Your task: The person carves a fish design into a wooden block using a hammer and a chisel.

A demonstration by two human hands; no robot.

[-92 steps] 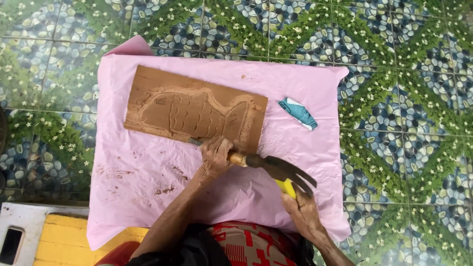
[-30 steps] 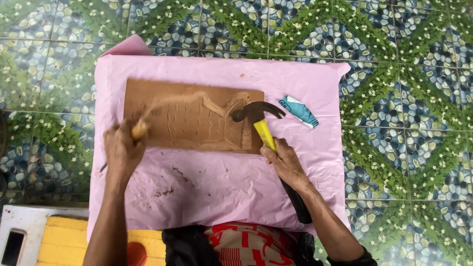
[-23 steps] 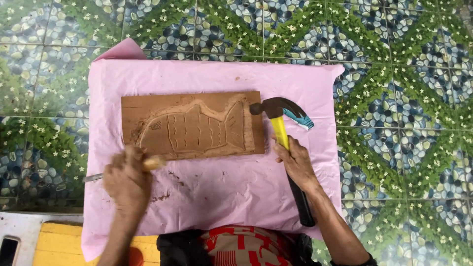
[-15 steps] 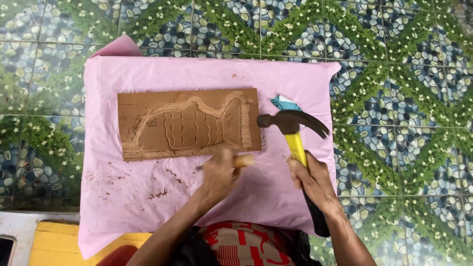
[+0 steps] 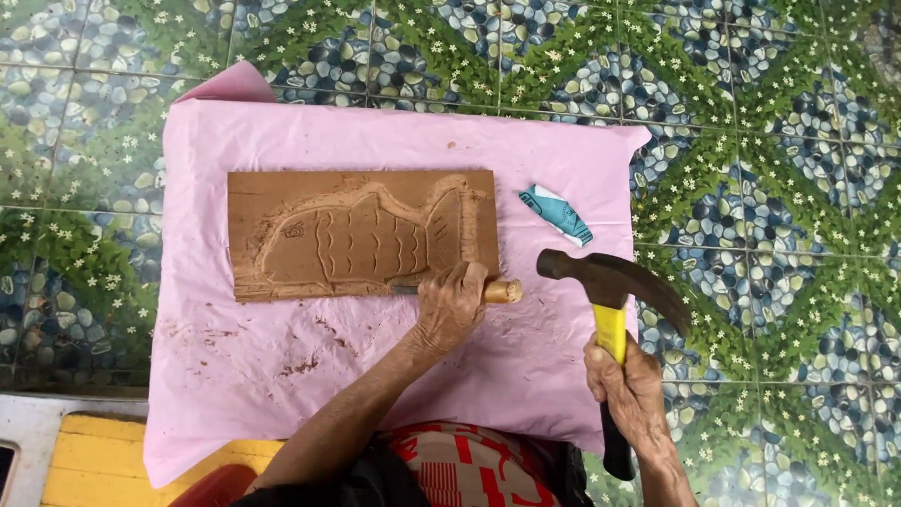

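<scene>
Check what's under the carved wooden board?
The brown wooden board carved with a fish lies on a pink plastic sheet spread over patterned pebble floor tiles. Anything directly beneath the board is hidden.

Pink sheet [image 5: 282, 366] spread over the floor, smeared with brown dust and chips near its lower left. Small blue-and-white packet [image 5: 556, 214] lies on the sheet's right part, near its edge. Tiled floor [image 5: 770, 141] with pebble-and-leaf pattern, blue and green. Yellow slatted board [image 5: 89, 465] at lower left, its right end under the sheet.
</scene>
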